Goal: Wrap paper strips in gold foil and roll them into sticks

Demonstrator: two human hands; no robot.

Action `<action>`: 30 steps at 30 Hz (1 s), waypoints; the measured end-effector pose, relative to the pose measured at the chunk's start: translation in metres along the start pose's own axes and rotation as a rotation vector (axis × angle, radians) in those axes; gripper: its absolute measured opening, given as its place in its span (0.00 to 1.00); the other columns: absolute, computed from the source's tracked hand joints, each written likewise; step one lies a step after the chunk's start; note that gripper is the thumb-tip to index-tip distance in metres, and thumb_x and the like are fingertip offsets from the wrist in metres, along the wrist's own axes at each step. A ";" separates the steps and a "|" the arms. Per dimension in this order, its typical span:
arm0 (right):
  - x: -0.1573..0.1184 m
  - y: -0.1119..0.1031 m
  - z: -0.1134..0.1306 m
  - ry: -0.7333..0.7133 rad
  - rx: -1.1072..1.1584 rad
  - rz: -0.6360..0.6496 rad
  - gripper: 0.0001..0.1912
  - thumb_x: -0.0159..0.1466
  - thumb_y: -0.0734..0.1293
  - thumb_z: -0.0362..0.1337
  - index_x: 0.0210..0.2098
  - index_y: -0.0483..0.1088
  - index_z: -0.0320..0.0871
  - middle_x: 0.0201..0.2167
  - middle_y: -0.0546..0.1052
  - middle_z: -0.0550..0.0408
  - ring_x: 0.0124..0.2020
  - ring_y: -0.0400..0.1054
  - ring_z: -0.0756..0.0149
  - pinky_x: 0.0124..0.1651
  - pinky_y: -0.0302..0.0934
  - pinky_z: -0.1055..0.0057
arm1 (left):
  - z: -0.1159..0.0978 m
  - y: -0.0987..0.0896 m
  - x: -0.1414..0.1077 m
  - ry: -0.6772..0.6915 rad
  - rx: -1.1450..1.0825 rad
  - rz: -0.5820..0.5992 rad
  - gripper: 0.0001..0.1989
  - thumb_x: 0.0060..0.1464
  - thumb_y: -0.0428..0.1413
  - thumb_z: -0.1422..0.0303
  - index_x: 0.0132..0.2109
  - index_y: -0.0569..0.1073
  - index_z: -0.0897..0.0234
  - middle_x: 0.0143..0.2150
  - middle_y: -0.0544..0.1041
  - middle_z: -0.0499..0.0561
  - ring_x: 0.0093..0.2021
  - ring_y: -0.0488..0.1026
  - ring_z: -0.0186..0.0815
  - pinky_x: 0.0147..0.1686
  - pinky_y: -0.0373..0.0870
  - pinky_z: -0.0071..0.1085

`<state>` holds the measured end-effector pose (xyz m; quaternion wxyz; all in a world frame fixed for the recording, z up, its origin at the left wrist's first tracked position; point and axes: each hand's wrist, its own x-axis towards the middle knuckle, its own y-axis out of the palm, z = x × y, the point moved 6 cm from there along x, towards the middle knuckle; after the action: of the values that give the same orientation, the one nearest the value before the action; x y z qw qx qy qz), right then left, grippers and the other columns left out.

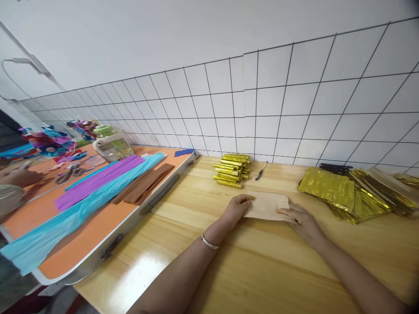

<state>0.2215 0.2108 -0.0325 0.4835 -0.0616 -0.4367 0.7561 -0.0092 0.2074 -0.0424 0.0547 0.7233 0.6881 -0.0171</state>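
Note:
A plain beige sheet of paper (266, 206) is held just over the wooden table (183, 235). My left hand (238, 208), with a bangle at the wrist, pinches its left edge between thumb and fingers. At the right edge, my right hand (299, 219) grips the sheet, fingers over its lower right corner. Beyond the paper, rolled gold foil sticks (231, 170) lie in a stack. A pen (261, 170) rests to the right of that stack. Flat gold foil sheets (330, 187) are piled to the right of my right hand.
An orange table (94, 235) adjoins on the left, with blue, purple and brown crepe strips (101, 181), scissors (70, 173) and a green-lidded jug (113, 144). Another person's hand (21, 175) is at the far left. A tiled wall (216, 104) stands behind.

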 end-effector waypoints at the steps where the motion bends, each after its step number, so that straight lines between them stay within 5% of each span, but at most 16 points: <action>1: 0.000 -0.001 -0.002 0.010 -0.027 -0.003 0.15 0.60 0.61 0.39 0.46 0.72 0.51 0.43 0.75 0.51 0.47 0.66 0.57 0.49 0.60 0.59 | -0.002 -0.002 -0.002 -0.010 0.012 0.031 0.15 0.47 0.56 0.69 0.43 0.74 0.68 0.25 0.71 0.47 0.21 0.62 0.24 0.23 0.60 0.22; 5: 0.002 -0.004 -0.002 0.076 0.039 -0.060 0.15 0.62 0.60 0.43 0.43 0.73 0.50 0.40 0.76 0.52 0.45 0.66 0.58 0.47 0.61 0.61 | -0.012 0.007 -0.015 -0.007 0.051 0.383 0.25 0.46 0.57 0.72 0.54 0.69 0.64 0.38 0.75 0.52 0.34 0.70 0.32 0.36 0.67 0.27; 8: 0.002 -0.006 0.000 0.114 0.126 -0.109 0.15 0.62 0.60 0.45 0.42 0.74 0.49 0.41 0.76 0.52 0.46 0.66 0.58 0.49 0.60 0.61 | -0.022 0.009 -0.021 0.132 0.106 0.441 0.26 0.46 0.57 0.72 0.55 0.67 0.59 0.53 0.69 0.54 0.48 0.68 0.38 0.44 0.66 0.32; 11: 0.002 -0.008 -0.001 0.129 0.144 -0.117 0.16 0.61 0.60 0.47 0.42 0.74 0.49 0.41 0.75 0.52 0.45 0.66 0.57 0.48 0.59 0.61 | -0.027 0.011 -0.022 0.284 0.288 0.399 0.28 0.45 0.58 0.71 0.56 0.66 0.57 0.56 0.66 0.53 0.52 0.65 0.41 0.49 0.63 0.35; 15: 0.000 -0.014 0.000 0.119 -0.053 -0.104 0.15 0.60 0.61 0.47 0.37 0.76 0.49 0.35 0.74 0.50 0.41 0.65 0.57 0.44 0.60 0.60 | -0.029 0.013 -0.020 0.408 0.643 0.292 0.16 0.52 0.54 0.68 0.49 0.73 0.57 0.40 0.73 0.52 0.41 0.68 0.37 0.45 0.63 0.32; 17: 0.000 -0.019 0.004 0.086 -0.188 -0.117 0.12 0.58 0.64 0.47 0.34 0.77 0.50 0.39 0.72 0.49 0.45 0.62 0.53 0.47 0.57 0.56 | -0.031 0.012 -0.020 0.439 0.829 0.203 0.12 0.53 0.53 0.67 0.44 0.76 0.56 0.36 0.71 0.52 0.39 0.66 0.37 0.43 0.61 0.33; 20: 0.000 -0.024 0.011 0.006 -0.262 -0.127 0.10 0.56 0.65 0.46 0.31 0.76 0.51 0.52 0.67 0.52 0.55 0.53 0.49 0.53 0.49 0.50 | -0.035 0.011 -0.023 0.468 1.036 0.090 0.10 0.50 0.57 0.65 0.41 0.76 0.51 0.44 0.68 0.53 0.46 0.62 0.42 0.47 0.57 0.38; 25: 0.003 -0.017 0.008 0.002 -0.141 -0.004 0.11 0.59 0.63 0.45 0.33 0.74 0.48 0.40 0.74 0.52 0.44 0.64 0.57 0.46 0.56 0.60 | -0.037 0.008 -0.025 0.445 1.046 0.052 0.10 0.50 0.57 0.60 0.40 0.76 0.53 0.56 0.62 0.50 0.55 0.56 0.45 0.51 0.52 0.42; 30: 0.003 -0.012 -0.003 0.107 -0.132 -0.038 0.17 0.60 0.61 0.49 0.22 0.69 0.45 0.25 0.73 0.54 0.30 0.65 0.61 0.34 0.57 0.66 | -0.029 0.007 -0.019 0.358 0.922 0.075 0.13 0.52 0.54 0.58 0.28 0.75 0.62 0.40 0.71 0.51 0.45 0.64 0.39 0.48 0.56 0.35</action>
<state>0.2294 0.2170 -0.0252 0.5154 -0.1253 -0.4600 0.7121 -0.0052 0.1911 -0.0111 -0.3894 0.6882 0.5808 -0.1934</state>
